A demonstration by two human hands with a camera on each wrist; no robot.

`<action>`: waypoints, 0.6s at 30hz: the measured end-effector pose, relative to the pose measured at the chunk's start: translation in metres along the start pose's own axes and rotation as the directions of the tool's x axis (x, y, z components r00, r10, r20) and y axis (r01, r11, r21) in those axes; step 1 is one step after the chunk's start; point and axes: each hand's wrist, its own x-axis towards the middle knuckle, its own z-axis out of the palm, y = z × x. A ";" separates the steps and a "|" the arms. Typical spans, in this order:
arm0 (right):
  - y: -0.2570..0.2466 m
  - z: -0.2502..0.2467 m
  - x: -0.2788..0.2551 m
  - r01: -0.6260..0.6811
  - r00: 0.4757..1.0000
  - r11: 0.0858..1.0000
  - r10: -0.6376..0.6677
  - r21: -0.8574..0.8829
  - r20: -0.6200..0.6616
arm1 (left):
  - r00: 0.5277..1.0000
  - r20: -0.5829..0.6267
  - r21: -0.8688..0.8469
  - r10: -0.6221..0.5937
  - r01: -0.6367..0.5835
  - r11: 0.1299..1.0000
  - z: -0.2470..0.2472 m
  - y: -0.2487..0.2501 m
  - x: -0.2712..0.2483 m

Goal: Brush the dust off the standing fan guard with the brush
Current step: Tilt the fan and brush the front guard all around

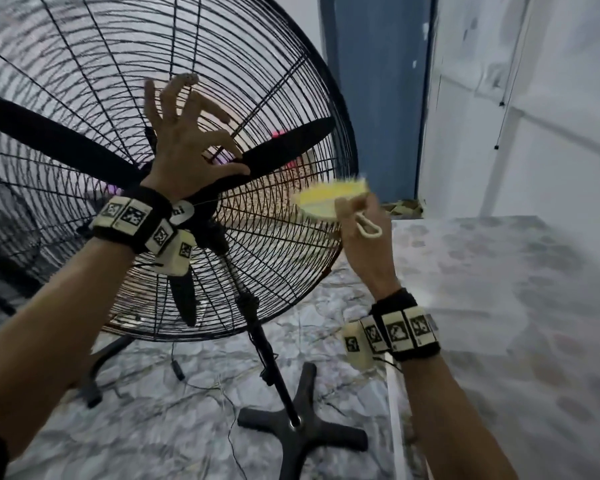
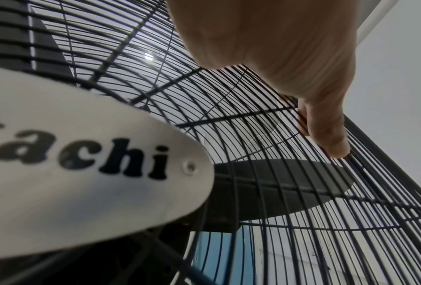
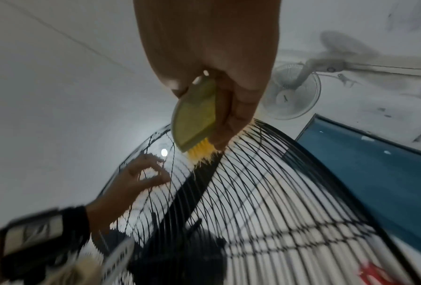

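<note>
A big black standing fan fills the left of the head view, its wire guard (image 1: 274, 109) facing me with black blades behind. My left hand (image 1: 187, 133) lies spread against the guard above the hub, fingertips hooked lightly on the wires; the left wrist view shows the thumb (image 2: 326, 131) touching a wire by the white badge (image 2: 82, 173). My right hand (image 1: 361, 223) grips a yellow-green brush (image 1: 326, 199) at the guard's right side. The right wrist view shows the brush (image 3: 194, 117) with its yellow bristles (image 3: 202, 154) pressed on the guard wires (image 3: 265, 183).
The fan's pole (image 1: 267, 348) runs down to a cross-shaped base (image 1: 302, 434) on the marble-pattern floor, with a thin cable (image 1: 187, 379) lying beside it. A blue door (image 1: 378, 98) stands behind, a white wall to the right. A wall-mounted white fan (image 3: 292, 92) hangs overhead.
</note>
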 end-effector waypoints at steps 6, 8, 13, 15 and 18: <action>0.031 0.011 -0.004 -0.108 0.990 0.991 0.115 -0.085 0.083 | 1.000 0.015 0.012 -0.009 0.008 1.000 0.001 -0.003 0.000; 0.042 0.008 -0.020 -0.260 0.950 0.962 0.270 -0.082 0.158 | 1.000 0.005 0.004 -0.010 0.010 1.000 0.003 0.000 0.000; 0.007 0.002 0.010 -0.038 0.998 0.995 0.042 0.096 -0.040 | 0.998 0.052 -0.006 -0.026 0.026 1.000 0.003 -0.003 0.001; 0.002 0.001 0.020 0.044 0.997 0.990 -0.036 0.131 -0.066 | 0.997 0.069 -0.007 -0.019 0.020 1.000 0.003 -0.007 -0.001; 0.023 0.006 -0.005 -0.030 1.000 0.998 0.030 0.061 0.001 | 0.995 0.084 0.013 -0.054 0.053 0.999 0.003 -0.010 -0.001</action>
